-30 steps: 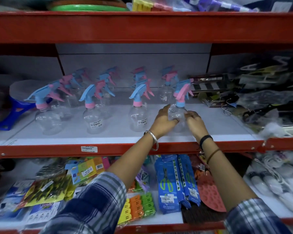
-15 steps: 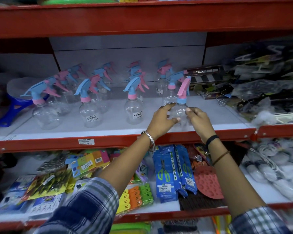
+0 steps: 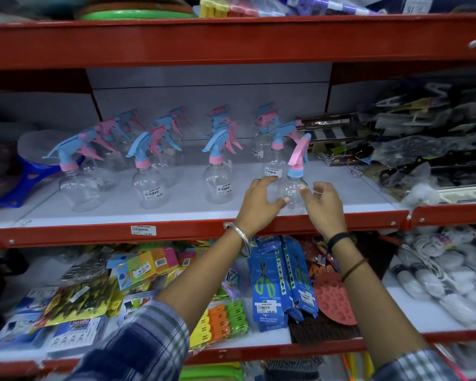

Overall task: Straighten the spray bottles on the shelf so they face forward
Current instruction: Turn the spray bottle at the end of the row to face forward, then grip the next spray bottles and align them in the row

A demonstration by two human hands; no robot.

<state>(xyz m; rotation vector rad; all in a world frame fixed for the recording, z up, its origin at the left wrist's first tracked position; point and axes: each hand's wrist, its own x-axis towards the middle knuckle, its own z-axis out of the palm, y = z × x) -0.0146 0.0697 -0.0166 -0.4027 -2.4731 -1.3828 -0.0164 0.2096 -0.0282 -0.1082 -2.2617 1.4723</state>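
Observation:
Several clear spray bottles with blue and pink trigger heads stand in rows on the white shelf (image 3: 341,193). The front right spray bottle (image 3: 294,189) has a pink head and a blue collar, and I see the head nearly end-on. My left hand (image 3: 259,209) wraps its left side, with the thumb across the front. On its right side is my right hand (image 3: 324,211), thumb on the bottle and fingers loosely curled. Three other front bottles (image 3: 217,185), (image 3: 149,189), (image 3: 77,188) point their nozzles to the left.
The shelf's red front edge (image 3: 176,232) carries a price tag. Dark packaged goods (image 3: 423,149) crowd the shelf to the right, and a blue plastic item (image 3: 25,182) lies at the left. Packets of scissors (image 3: 280,279) and clips fill the shelf below.
The front right bottle has been turned between my hands, so its pink head now shows narrow instead of sideways. My right fingers have loosened a little.

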